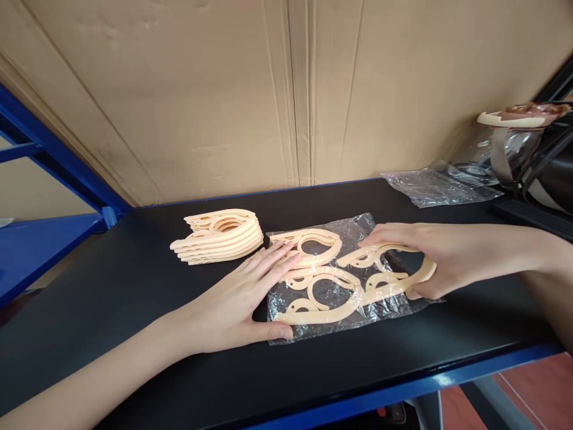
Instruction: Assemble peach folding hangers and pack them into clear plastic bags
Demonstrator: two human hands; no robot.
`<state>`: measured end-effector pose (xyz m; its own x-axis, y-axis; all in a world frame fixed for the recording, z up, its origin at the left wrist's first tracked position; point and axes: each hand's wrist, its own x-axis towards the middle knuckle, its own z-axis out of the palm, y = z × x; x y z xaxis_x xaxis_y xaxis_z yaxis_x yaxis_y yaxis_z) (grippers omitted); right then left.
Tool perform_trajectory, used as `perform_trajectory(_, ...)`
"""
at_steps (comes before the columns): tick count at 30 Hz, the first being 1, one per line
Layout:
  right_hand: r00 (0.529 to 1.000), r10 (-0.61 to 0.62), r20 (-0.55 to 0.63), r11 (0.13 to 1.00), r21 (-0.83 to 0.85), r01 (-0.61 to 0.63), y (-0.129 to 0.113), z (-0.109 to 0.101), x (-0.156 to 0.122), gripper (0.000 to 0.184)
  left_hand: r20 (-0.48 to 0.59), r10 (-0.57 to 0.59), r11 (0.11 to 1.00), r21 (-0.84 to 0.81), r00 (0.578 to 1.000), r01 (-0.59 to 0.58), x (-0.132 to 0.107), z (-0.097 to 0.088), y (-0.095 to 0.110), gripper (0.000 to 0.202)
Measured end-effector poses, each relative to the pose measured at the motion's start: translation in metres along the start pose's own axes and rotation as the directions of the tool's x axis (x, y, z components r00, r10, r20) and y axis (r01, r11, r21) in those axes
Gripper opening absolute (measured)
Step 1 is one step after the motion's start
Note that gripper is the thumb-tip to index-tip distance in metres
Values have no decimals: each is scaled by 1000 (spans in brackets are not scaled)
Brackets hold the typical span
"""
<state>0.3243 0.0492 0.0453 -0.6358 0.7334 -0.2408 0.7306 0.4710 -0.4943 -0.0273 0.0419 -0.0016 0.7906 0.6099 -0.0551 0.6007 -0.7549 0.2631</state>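
Note:
A clear plastic bag (353, 226) lies flat on the black tabletop, with several cream folding hangers (333, 315) spread over its area. My left hand (250, 292) rests on the bag's left side, fingers spread across the hangers and thumb at the lower left corner. At the right end, my right hand (430, 257) is curled around a cream folding hanger (389, 291), fingers at its far edge and thumb at its near edge. Whether that hanger lies inside the bag or on top of it, I cannot tell. Left of the bag stands a neat stack of the same hangers (224, 239).
Another clear plastic bag (441, 186) lies at the back right, beside a black object with straps (546, 167). A cardboard wall (215, 107) closes off the back. Blue metal framing (62, 161) runs along the left, and a blue rail (380, 391) edges the table's front.

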Motion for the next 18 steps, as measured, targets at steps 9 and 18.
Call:
perform_trajectory(9,994,-98,53,995,2,98,-5,14,19,72,52,41,994,-103,998,-35,-5,-9,-3,80)
perform_trajectory(18,999,-17,30,998,-58,19,11,5,7,84,75,102,985,-146,992,-90,-4,-14,-6,83)
